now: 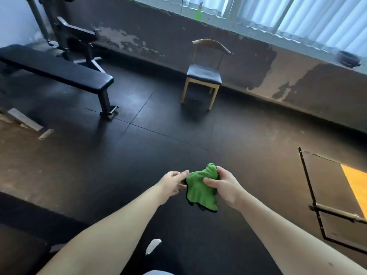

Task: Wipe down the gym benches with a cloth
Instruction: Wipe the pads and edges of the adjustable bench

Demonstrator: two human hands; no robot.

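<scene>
The cloth (198, 188) is bright green, soft and rumpled, with a thin dark edge along its hanging lower hem. It is held in the air over the dark floor (158, 145), in front of the person. The right hand (220, 184) is closed around its upper part, thumb across the front. The left hand (173, 184) is loosely open, fingertips touching the cloth's left edge. The black padded gym bench (57, 69) stands well apart at upper left, its surface bare. A wooden chair (204, 73) with a dark seat stands by the wall. No writing can be read
</scene>
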